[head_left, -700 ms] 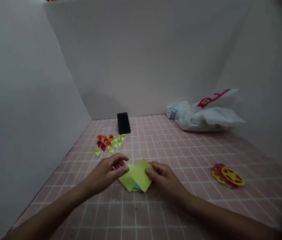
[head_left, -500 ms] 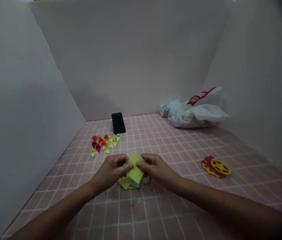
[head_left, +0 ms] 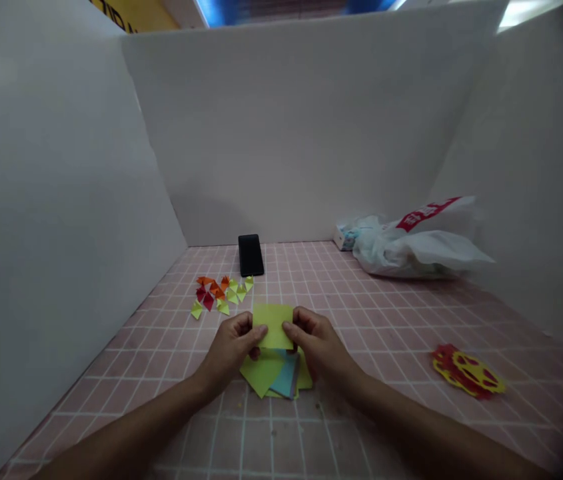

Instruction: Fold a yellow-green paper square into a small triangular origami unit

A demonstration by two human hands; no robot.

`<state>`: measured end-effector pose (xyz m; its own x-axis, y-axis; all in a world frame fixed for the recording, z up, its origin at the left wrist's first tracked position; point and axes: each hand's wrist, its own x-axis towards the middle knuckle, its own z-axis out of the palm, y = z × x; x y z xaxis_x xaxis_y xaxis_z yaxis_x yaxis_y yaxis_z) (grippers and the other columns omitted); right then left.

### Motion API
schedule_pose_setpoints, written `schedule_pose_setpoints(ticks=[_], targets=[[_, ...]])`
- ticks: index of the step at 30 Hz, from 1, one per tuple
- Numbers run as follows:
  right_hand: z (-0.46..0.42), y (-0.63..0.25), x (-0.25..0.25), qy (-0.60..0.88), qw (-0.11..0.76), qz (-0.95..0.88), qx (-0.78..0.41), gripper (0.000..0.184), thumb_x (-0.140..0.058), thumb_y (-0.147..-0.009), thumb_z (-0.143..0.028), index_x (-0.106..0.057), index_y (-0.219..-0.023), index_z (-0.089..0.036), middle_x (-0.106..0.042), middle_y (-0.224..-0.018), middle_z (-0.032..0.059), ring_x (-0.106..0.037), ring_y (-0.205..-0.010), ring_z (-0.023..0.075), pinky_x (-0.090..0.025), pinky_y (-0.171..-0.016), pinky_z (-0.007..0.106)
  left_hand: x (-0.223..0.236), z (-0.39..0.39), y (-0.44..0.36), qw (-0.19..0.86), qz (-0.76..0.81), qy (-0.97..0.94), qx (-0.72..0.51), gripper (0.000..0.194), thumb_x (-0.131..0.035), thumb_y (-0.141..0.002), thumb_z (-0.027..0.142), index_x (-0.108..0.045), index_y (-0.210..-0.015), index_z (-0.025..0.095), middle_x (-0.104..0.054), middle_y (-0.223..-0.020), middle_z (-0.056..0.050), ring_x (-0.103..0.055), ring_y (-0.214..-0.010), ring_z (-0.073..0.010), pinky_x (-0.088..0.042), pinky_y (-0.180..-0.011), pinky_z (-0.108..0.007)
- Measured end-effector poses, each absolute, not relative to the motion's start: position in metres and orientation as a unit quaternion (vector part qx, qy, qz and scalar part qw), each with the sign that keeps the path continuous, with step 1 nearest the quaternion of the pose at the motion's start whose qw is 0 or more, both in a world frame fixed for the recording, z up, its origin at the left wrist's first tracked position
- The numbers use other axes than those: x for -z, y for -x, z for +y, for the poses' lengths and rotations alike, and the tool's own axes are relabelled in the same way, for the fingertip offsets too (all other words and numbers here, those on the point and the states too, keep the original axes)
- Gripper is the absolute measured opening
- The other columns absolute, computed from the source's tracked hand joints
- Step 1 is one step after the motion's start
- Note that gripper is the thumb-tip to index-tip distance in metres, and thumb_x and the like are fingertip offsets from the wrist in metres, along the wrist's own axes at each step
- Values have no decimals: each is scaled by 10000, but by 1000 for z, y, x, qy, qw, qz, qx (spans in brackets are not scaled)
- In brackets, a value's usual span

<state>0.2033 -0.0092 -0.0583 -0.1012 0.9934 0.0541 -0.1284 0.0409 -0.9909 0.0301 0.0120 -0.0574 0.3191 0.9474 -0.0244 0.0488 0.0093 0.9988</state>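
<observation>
A yellow-green paper square (head_left: pixel 274 325) is lifted just above the pink gridded tabletop (head_left: pixel 371 313). My left hand (head_left: pixel 231 348) pinches its left edge and my right hand (head_left: pixel 318 345) pinches its right edge, thumbs on the near face. Under my hands lies a small stack of paper squares (head_left: pixel 275 375), yellow-green with a blue one showing. A cluster of small folded paper triangles (head_left: pixel 220 293), orange, red and yellow-green, sits beyond to the left.
A black phone (head_left: pixel 251 255) leans at the back white wall. A white plastic bag (head_left: pixel 414 240) with red print lies at the back right, a small box beside it. A red and yellow paper cutout (head_left: pixel 468 371) lies at the right. White panels enclose three sides.
My hands have lifted one yellow-green sheet off the stack and turned it square to me, each hand now pinching one side. The blue sheet below has come into view.
</observation>
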Motion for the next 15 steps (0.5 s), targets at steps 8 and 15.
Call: schedule_pose_setpoints(ticks=[8, 15], targets=[[-9, -207, 79, 431, 503, -469, -585, 136, -656, -757, -293, -580, -772, -182, -510, -624, -42, -425, -518, 88, -330, -464, 200, 74, 12, -30, 574, 438, -577, -382, 312, -676, -785, 448, -583, -819, 151, -546, -644, 36, -475, -501, -77, -388, -462, -180], [-6, -209, 83, 416, 495, -460, -608, 152, -667, -756, -303, -616, -833, -181, -527, -663, -33, -453, -537, 94, -357, -473, 208, 77, 12, -32, 592, 457, -539, -389, 286, -704, -774, 404, -579, -837, 154, -561, -623, 38, -465, -473, -61, -380, -451, -159]])
